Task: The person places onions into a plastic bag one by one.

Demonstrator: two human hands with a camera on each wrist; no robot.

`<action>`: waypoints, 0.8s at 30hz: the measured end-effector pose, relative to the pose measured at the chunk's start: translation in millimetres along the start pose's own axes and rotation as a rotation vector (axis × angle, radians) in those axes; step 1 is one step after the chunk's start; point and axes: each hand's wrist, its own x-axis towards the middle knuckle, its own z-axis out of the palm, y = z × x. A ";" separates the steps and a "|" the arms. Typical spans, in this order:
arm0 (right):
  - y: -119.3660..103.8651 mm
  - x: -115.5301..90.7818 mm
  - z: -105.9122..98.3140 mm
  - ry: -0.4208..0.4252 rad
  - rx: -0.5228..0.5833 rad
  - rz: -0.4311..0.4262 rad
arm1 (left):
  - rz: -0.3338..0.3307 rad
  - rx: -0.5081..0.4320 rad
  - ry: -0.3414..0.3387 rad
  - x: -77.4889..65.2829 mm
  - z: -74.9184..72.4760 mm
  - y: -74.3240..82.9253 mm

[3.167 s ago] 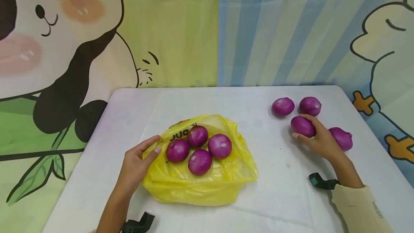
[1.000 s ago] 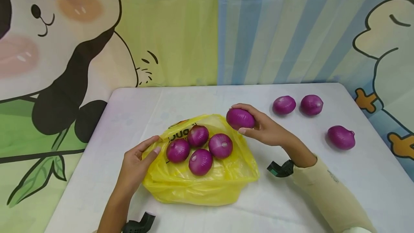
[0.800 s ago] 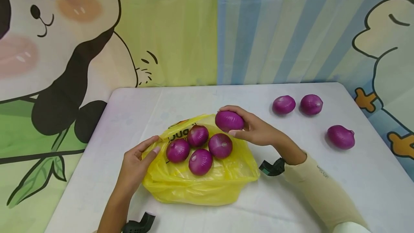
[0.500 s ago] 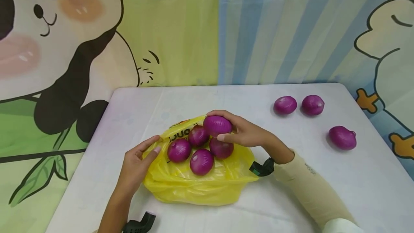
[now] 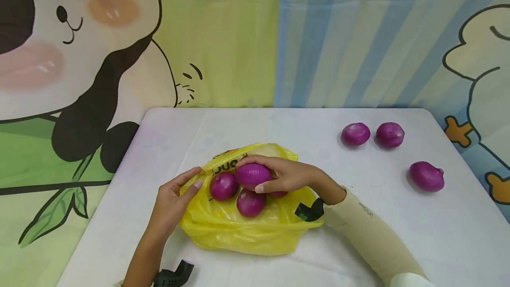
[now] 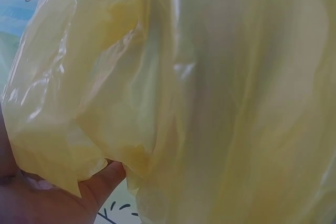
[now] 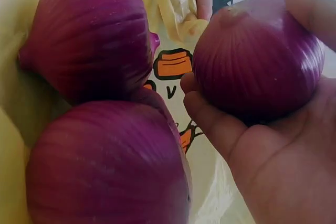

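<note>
My right hand (image 5: 292,174) grips a red onion (image 5: 253,176) above the open yellow plastic bag (image 5: 255,240). In the right wrist view, fingers and thumb curl round this onion (image 7: 262,61), beside two others in the bag. Inside the bag one onion (image 5: 224,186) lies at the left and another (image 5: 251,203) at the front. A third onion (image 5: 277,194) is mostly covered by my right hand, and the held onion hides what lies behind it. At the bag's left rim, my left hand (image 5: 173,203) pinches the plastic; the left wrist view shows mainly yellow film (image 6: 220,87).
Three more onions rest on the white table (image 5: 358,242): two at the back right (image 5: 356,134) and one nearer the right edge (image 5: 426,176). Black wrist cameras (image 5: 311,211) sit at both wrists. A printed cloth backdrop (image 5: 223,34) stands behind the table.
My right hand has picked up an onion from the group on the right and carried it left, then down over the onions in the bag. My left hand has stayed at the bag's rim.
</note>
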 end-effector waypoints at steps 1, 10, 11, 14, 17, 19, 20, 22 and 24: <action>0.5 1.6 0.4 0.001 -0.006 -0.002 | -0.002 0.000 -0.001 -0.2 0.0 0.0; 4.5 5.8 3.7 0.021 -0.023 0.013 | -0.002 -0.011 0.004 -0.2 0.3 -0.3; 5.3 5.4 3.7 0.022 -0.040 0.012 | -0.001 -0.015 0.005 -0.2 0.4 -0.5; 7.1 3.9 3.4 0.023 -0.084 -0.003 | 0.004 -0.018 0.004 -0.2 0.6 -0.9; 8.7 1.9 2.7 0.019 -0.110 -0.024 | 0.006 -0.013 0.002 -0.1 0.9 -1.2; 9.4 0.6 2.2 0.017 -0.119 -0.036 | 0.009 -0.007 0.002 0.1 1.1 -1.3; 9.6 -0.3 2.0 0.015 -0.124 -0.041 | 0.011 -0.004 0.002 0.3 1.2 -1.3; 9.9 -2.2 1.4 0.013 -0.123 -0.051 | 0.015 -0.003 0.003 0.7 1.4 -1.3; 11.4 -5.1 0.6 0.011 -0.120 -0.065 | 0.017 -0.006 0.003 1.2 1.7 -1.3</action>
